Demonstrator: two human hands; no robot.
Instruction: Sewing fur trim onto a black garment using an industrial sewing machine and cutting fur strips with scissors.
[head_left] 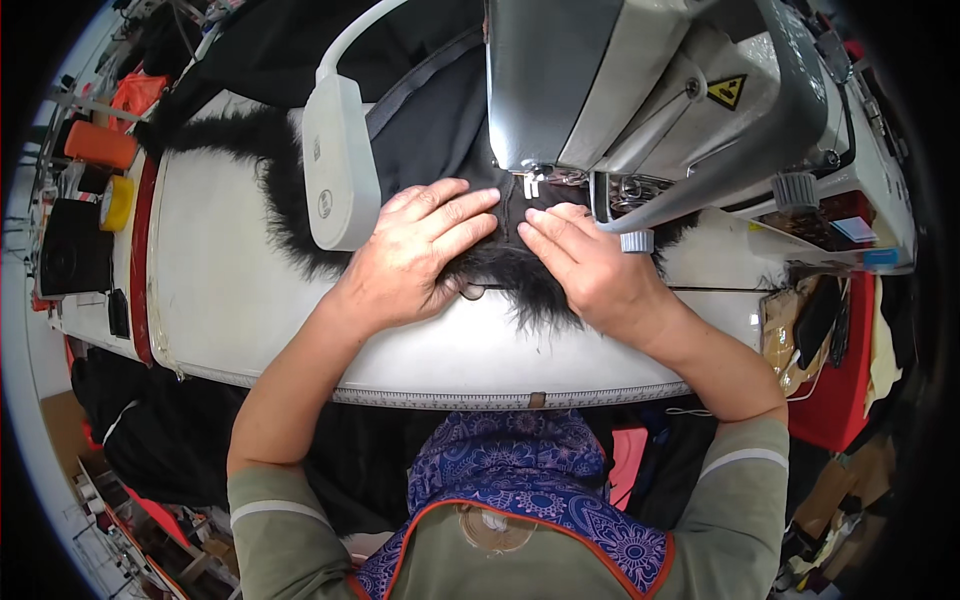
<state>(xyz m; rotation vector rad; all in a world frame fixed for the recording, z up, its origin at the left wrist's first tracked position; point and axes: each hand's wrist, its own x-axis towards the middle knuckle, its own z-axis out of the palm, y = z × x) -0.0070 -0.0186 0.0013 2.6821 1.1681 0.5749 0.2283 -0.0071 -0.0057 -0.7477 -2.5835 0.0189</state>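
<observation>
Progress, as judged: work appears mid-way; black cloth [425, 120] lies on the desk [215, 225] with its near part below the head of the sewing machine [560, 85], and black fur [545, 290] runs along the near side; a seam-like line [507, 218] shows in the cloth between the 2 hands, so some joining may be done; the part at the presser foot [531, 187] seems unfinished; stitches are too small to count, and the remaining length cannot be told.

Left hand [415, 240]: fingers extended, slightly spread, flat on the cloth left of the foot; thumb mostly hidden; no pinch visible. Right hand [585, 260]: fingers straight and close together, pressing the cloth just near the foot; thumb not visible, so any grip there cannot be told.

Surface: white, with a measuring strip [450, 400] along the near edge; a white lamp [342, 165] hangs near the left hand.

Room: yellow tape roll [118, 204] and orange box [100, 145] at far left; red bin [848, 400] at right.
</observation>
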